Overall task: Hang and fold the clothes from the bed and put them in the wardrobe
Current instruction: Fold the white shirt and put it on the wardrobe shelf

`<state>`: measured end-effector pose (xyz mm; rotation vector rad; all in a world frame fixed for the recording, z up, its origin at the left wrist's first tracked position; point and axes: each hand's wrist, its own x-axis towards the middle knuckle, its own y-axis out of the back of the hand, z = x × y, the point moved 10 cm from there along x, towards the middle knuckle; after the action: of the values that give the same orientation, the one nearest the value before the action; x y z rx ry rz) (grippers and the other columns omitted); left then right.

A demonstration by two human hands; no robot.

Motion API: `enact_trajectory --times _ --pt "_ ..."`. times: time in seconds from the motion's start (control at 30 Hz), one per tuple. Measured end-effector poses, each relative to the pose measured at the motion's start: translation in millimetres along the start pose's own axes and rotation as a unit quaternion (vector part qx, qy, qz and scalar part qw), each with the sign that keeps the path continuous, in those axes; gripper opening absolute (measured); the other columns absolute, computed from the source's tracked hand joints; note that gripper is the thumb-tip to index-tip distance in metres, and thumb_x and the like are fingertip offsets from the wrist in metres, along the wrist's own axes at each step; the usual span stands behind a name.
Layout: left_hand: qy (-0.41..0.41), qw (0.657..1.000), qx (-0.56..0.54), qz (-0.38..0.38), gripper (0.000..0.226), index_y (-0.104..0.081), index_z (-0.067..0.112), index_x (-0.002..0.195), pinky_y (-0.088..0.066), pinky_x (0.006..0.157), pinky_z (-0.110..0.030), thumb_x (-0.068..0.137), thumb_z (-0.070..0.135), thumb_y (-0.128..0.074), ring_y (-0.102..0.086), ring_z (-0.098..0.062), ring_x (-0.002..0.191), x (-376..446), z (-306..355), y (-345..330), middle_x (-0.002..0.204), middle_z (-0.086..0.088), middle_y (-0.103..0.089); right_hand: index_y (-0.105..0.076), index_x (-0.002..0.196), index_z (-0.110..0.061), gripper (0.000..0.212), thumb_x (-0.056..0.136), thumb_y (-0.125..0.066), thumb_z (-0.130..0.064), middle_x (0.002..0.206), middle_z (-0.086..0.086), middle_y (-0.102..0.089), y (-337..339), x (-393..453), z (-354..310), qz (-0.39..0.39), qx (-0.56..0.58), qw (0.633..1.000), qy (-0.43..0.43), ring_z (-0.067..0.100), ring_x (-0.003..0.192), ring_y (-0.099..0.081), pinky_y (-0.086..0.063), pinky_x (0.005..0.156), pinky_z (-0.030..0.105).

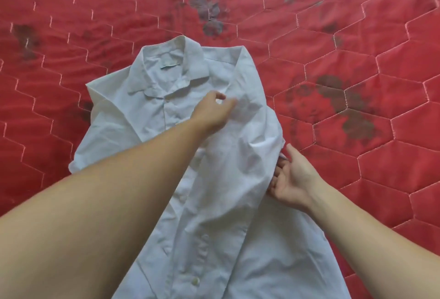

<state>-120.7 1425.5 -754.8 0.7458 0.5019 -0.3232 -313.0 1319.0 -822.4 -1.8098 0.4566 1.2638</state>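
A white shirt (pixel 147 136) lies front-up on a red quilted bedspread (pixel 357 36), filling the centre and lower middle of the frame, its collar (pixel 166 70) pointing toward the top and its buttoned placket running down to the bottom edge, where a pale button (pixel 195 281) shows. A small label sits inside the collar. The shirt's right-hand side in the frame is folded inward over the front, making a rumpled, raised ridge of cloth; the left-hand side spreads flat with a sleeve lying out toward the left. The left hand (pixel 213 111) reaches in from the lower left across the shirt to a spot just right of the collar — its thumb and forefinger come together on the folded cloth, pinching a bit of it, though the blur there makes the pinch only fairly clear. The right hand (pixel 291 179) comes in from the lower right, palm turned up, at the right edge of the shirt at mid-frame; its fingers (pixel 277 174) curl under the folded edge and touch it — whether they grasp the cloth I cannot tell. The bedspread carries hexagon stitching and dark, faded flower prints, one cluster at upper centre and another at right.
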Motion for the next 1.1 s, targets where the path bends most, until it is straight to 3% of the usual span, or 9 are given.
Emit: enact_trajectory --times 0.07,0.2,0.27,0.4,0.57,0.77,0.87,0.97,1.1 --pt "-0.016 1.000 0.016 0.001 0.051 -0.051 0.017 0.130 -0.040 0.081 -0.028 0.091 0.051 -0.055 -0.054 -0.017 0.100 22.7 26.1 -6.4 0.115 0.001 -0.055 -0.061 0.096 -0.017 0.032 0.098 -0.048 -0.045 0.088 0.001 -0.066 3.2 3.7 -6.1 0.017 0.049 0.998 0.030 0.018 0.080 -0.064 -0.052 0.076 0.033" --pt "-0.033 0.996 0.075 -0.027 0.049 -0.053 0.012 0.080 -0.039 0.062 -0.028 0.091 0.059 -0.052 -0.052 -0.019 0.074 55.5 56.0 -32.5 0.071 0.002 -0.051 -0.069 0.109 -0.011 0.037 0.102 -0.041 -0.034 0.117 0.008 -0.070 8.9 3.5 -12.7 0.003 0.164 0.985 0.059 0.025 0.110 -0.064 -0.046 0.101 0.044" --pt "-0.021 0.993 0.106 -0.044 0.054 -0.061 0.005 0.084 -0.046 0.071 -0.034 0.091 0.058 -0.053 -0.060 -0.027 0.083 68.1 55.7 -44.4 0.077 -0.009 -0.061 -0.072 0.112 -0.010 0.052 0.101 -0.035 -0.044 0.122 0.011 -0.068 1.7 3.6 -17.5 -0.054 0.190 0.979 0.057 0.028 0.115 -0.063 -0.044 0.105 0.048" --pt "0.042 0.998 0.034 -0.021 0.077 -0.057 -0.004 0.123 -0.051 0.078 -0.037 0.081 0.060 -0.063 -0.064 -0.030 0.105 89.4 40.4 -40.1 0.115 -0.016 -0.066 -0.067 0.124 -0.015 0.067 0.099 -0.025 -0.059 0.125 0.012 -0.066 -29.0 9.2 -30.8 -0.112 0.022 0.993 0.042 0.026 0.114 -0.064 -0.056 0.090 0.040" --pt "0.107 0.986 -0.122 -0.037 0.055 -0.065 0.008 0.110 -0.052 0.071 -0.032 0.075 0.049 -0.075 -0.068 -0.027 0.093 105.4 27.3 -35.9 0.100 -0.007 -0.069 -0.062 0.129 -0.015 0.043 0.093 -0.046 -0.031 0.127 0.009 -0.066 -37.3 15.4 -80.0 -0.070 0.104 0.982 0.142 0.026 0.116 -0.063 -0.052 0.096 0.043" --pt "0.091 0.959 -0.239 -0.118 0.013 -0.063 0.020 0.091 -0.054 0.065 -0.025 0.093 0.032 -0.063 -0.067 -0.016 0.076 111.3 27.3 -35.7 0.083 0.001 -0.068 -0.071 0.097 -0.013 0.043 0.096 -0.047 -0.049 0.095 0.010 -0.073 -9.0 23.5 -83.3 0.055 0.042 0.984 0.165 0.024 0.085 -0.070 -0.053 0.080 0.036" --pt "0.087 0.952 -0.261 -0.134 0.015 -0.066 0.020 0.097 -0.055 0.074 -0.027 0.095 0.033 -0.060 -0.068 -0.015 0.083 111.4 26.9 -35.3 0.088 0.002 -0.070 -0.069 0.117 -0.016 0.064 0.088 -0.045 -0.068 0.113 0.011 -0.071 -32.6 35.3 -73.7 0.015 -0.067 0.993 0.098 0.026 0.100 -0.070 -0.053 0.091 0.040" --pt "0.090 0.948 -0.270 -0.144 0.026 -0.070 0.015 0.100 -0.056 0.076 -0.028 0.094 0.038 -0.061 -0.071 -0.017 0.085 111.4 26.5 -33.5 0.090 0.000 -0.073 -0.063 0.128 -0.020 0.057 0.099 -0.029 -0.056 0.119 0.007 -0.070 -66.7 36.1 -79.7 -0.072 -0.088 0.990 0.081 0.023 0.108 -0.067 -0.051 0.092 0.038" --pt "0.067 0.958 -0.267 -0.081 0.032 -0.070 0.017 0.099 -0.055 0.092 -0.038 0.088 0.047 -0.067 -0.070 -0.022 0.099 124.4 25.2 -23.2 0.106 -0.004 -0.073 -0.065 0.121 -0.011 0.046 0.102 -0.038 -0.043 0.113 0.011 -0.071 -50.7 44.2 -100.0 0.023 0.009 0.991 0.135 0.026 0.099 -0.071 -0.056 0.077 0.035"
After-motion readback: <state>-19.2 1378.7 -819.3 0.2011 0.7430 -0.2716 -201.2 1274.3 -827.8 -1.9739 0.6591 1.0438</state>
